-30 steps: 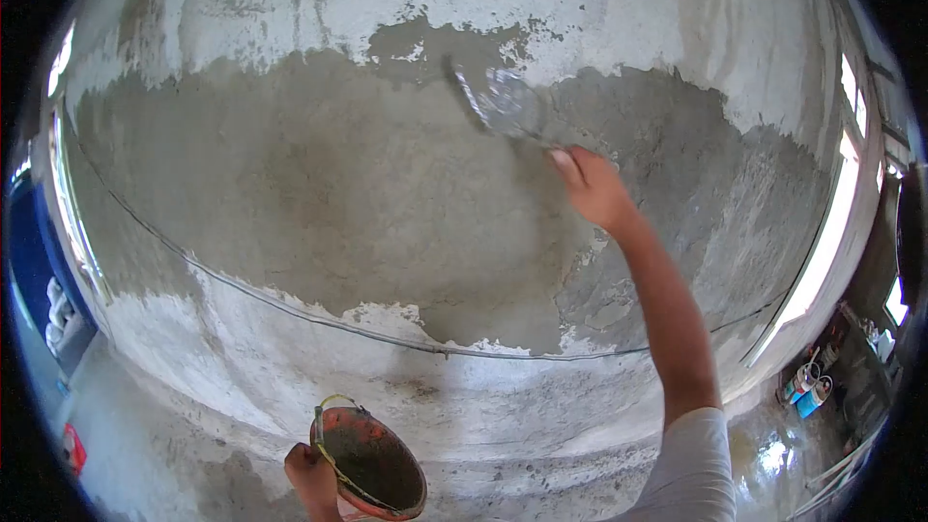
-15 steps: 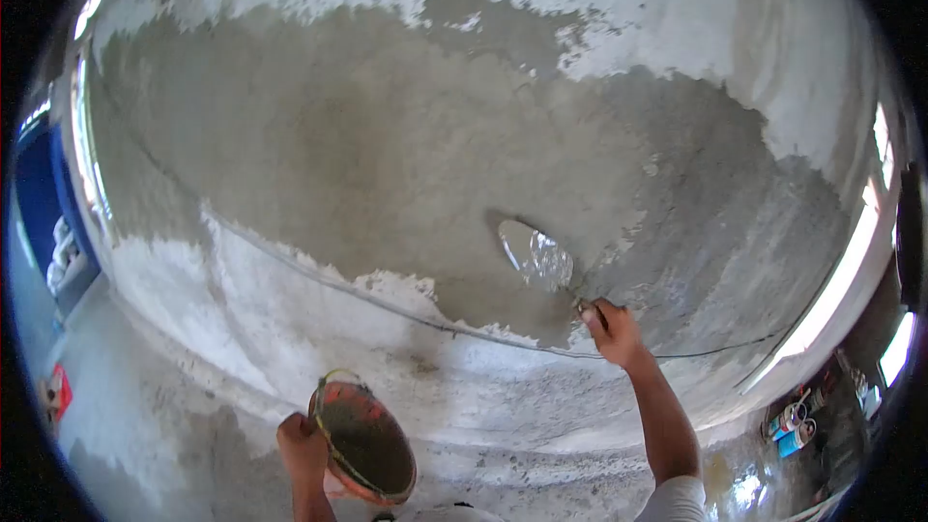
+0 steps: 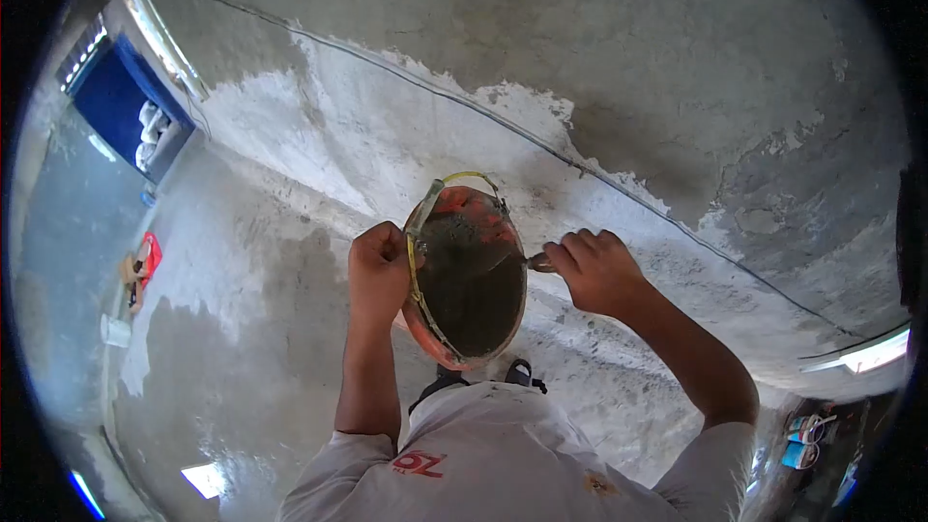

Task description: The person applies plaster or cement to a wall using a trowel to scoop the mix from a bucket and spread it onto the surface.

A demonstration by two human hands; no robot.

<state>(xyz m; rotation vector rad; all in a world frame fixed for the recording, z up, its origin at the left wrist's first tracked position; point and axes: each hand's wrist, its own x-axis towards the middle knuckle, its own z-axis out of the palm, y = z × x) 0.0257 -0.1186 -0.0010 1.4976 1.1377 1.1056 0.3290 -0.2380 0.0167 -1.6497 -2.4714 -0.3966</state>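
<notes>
My left hand (image 3: 379,271) is closed on the rim of an orange-red bucket (image 3: 462,199), which tilts in front of my body. Grey wet mortar (image 3: 469,304) lies inside, and a yellowish wire handle (image 3: 469,175) stands over the far rim. In my right hand (image 3: 594,271) is the handle of a trowel (image 3: 541,263). Its blade reaches over the right rim into the bucket, where it is smeared with mortar and hard to pick out. Beyond the bucket rises a wall with a broad patch of grey plaster (image 3: 677,58).
A cable (image 3: 464,100) runs slantwise along the wall below the plaster. My sandalled foot (image 3: 520,371) shows under the bucket. At left are a blue doorway (image 3: 116,101), a red item (image 3: 150,256) and a white tub (image 3: 115,331); blue-and-white cans (image 3: 800,440) stand at lower right.
My right hand has brought the trowel down from the plastered wall into the bucket. My left hand holds the bucket higher and closer to the middle. The view has tipped downward.
</notes>
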